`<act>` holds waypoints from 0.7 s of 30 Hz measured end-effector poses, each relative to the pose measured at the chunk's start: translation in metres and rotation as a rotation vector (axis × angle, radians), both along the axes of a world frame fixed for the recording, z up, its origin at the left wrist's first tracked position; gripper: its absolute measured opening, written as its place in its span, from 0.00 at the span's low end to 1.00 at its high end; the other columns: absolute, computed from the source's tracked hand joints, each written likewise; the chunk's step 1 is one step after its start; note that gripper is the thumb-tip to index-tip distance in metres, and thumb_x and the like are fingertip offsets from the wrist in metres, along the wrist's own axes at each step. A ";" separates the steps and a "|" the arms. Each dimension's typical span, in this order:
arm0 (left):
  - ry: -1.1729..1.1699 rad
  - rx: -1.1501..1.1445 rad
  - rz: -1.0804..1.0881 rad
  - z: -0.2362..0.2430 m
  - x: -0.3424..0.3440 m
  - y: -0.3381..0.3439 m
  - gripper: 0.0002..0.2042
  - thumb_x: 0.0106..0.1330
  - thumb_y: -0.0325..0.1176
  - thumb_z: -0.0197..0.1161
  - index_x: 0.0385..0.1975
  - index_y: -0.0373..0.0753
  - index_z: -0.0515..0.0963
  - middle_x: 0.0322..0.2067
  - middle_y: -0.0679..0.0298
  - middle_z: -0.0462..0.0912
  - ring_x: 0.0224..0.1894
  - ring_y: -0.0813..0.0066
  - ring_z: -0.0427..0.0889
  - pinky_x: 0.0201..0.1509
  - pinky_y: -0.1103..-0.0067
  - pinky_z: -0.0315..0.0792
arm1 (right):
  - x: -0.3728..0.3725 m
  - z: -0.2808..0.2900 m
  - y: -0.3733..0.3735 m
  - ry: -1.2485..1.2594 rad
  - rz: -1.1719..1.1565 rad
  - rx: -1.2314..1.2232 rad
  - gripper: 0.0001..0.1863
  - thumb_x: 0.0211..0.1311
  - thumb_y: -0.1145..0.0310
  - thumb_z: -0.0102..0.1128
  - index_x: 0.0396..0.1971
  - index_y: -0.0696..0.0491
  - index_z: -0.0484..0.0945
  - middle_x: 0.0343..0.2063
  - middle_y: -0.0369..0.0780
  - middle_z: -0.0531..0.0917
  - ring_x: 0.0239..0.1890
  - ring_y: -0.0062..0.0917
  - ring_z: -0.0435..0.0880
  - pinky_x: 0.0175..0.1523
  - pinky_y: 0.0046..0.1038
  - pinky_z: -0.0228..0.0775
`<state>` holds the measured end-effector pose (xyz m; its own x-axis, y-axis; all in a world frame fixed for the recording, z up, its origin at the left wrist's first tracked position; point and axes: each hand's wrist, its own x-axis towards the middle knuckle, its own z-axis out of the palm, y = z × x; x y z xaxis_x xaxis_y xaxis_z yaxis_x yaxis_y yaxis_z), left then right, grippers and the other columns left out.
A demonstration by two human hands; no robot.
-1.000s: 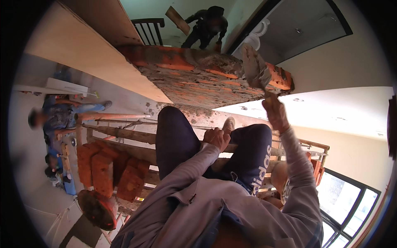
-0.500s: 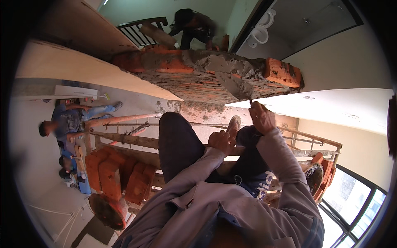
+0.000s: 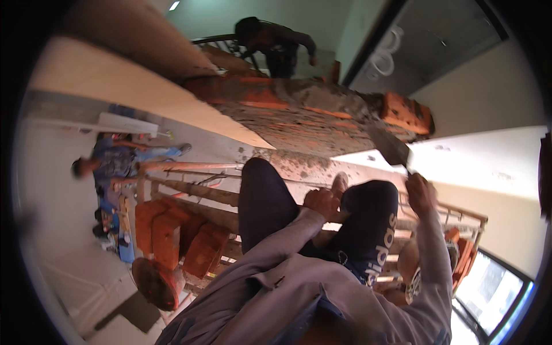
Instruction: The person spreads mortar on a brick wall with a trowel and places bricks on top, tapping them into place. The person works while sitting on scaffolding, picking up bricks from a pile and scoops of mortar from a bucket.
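My right hand (image 3: 421, 194) is closed around the handle of a trowel (image 3: 391, 147). Its pointed blade lies beside the right end of a brick wall (image 3: 259, 118), close to the wall's near face. Grey mortar (image 3: 322, 96) covers much of the wall's top, and a single orange brick (image 3: 407, 112) sits at the right end. Between my knees, my left hand (image 3: 322, 202) has its fingers curled; whatever they may hold is hidden.
Beyond the wall a co-worker (image 3: 276, 46) bends over near a dark railing. Stacked bricks (image 3: 158, 230) and a round reddish bucket (image 3: 156, 284) stand to my left on the scaffold, with more bricks (image 3: 464, 259) at right. Another person (image 3: 115, 161) is far below at left.
My right hand and the trowel have swung right, from over the wall's face to past its right end. The co-worker has shifted, one arm now held out. The whole view has moved slightly.
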<state>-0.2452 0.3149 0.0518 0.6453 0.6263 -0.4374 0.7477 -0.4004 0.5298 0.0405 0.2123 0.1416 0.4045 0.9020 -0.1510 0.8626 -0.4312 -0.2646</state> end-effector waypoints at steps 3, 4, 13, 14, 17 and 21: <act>-0.054 0.034 0.088 -0.031 -0.011 -0.005 0.16 0.58 0.45 0.57 0.36 0.39 0.80 0.37 0.56 0.80 0.43 0.57 0.79 0.49 0.65 0.72 | -0.002 0.092 -0.078 -0.061 -0.010 0.023 0.07 0.57 0.70 0.60 0.36 0.52 0.75 0.32 0.47 0.80 0.35 0.47 0.79 0.36 0.42 0.70; -0.099 0.062 0.121 -0.032 -0.010 -0.011 0.16 0.57 0.43 0.58 0.38 0.40 0.80 0.37 0.55 0.80 0.44 0.57 0.79 0.50 0.65 0.72 | -0.016 0.130 -0.101 -0.028 -0.073 0.151 0.09 0.54 0.72 0.62 0.35 0.54 0.75 0.31 0.46 0.79 0.34 0.45 0.80 0.36 0.39 0.71; -0.115 0.260 0.233 -0.045 -0.020 -0.002 0.11 0.61 0.40 0.58 0.33 0.39 0.77 0.35 0.50 0.82 0.38 0.52 0.82 0.39 0.58 0.73 | -0.018 0.247 -0.252 -0.607 -0.244 -0.609 0.13 0.51 0.74 0.56 0.39 0.49 0.76 0.30 0.38 0.77 0.38 0.35 0.77 0.45 0.36 0.67; -0.181 0.301 0.264 -0.053 -0.033 0.004 0.13 0.60 0.42 0.59 0.35 0.39 0.77 0.36 0.53 0.83 0.40 0.53 0.82 0.42 0.59 0.73 | 0.008 0.217 -0.278 -0.719 -0.059 -0.450 0.11 0.55 0.74 0.53 0.38 0.48 0.78 0.32 0.38 0.80 0.37 0.32 0.80 0.46 0.34 0.71; -0.087 0.280 0.190 -0.039 -0.013 0.009 0.18 0.59 0.46 0.61 0.38 0.37 0.78 0.39 0.53 0.82 0.43 0.54 0.82 0.44 0.64 0.73 | 0.015 0.171 -0.247 -0.605 -0.046 -0.492 0.06 0.59 0.75 0.54 0.35 0.51 0.77 0.27 0.40 0.80 0.33 0.33 0.83 0.39 0.32 0.77; -0.102 0.321 0.199 -0.055 -0.039 0.014 0.18 0.57 0.46 0.61 0.40 0.38 0.78 0.39 0.55 0.82 0.44 0.55 0.81 0.46 0.64 0.73 | -0.036 0.144 -0.256 -0.553 -0.016 -0.651 0.06 0.56 0.82 0.51 0.31 0.55 0.75 0.27 0.40 0.80 0.29 0.28 0.82 0.36 0.30 0.77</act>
<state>-0.2841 0.3288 -0.0028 0.5278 0.8379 -0.1387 0.7770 -0.4105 0.4772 0.0045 -0.0440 0.2855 0.5844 0.6976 -0.4145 0.7875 -0.3642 0.4972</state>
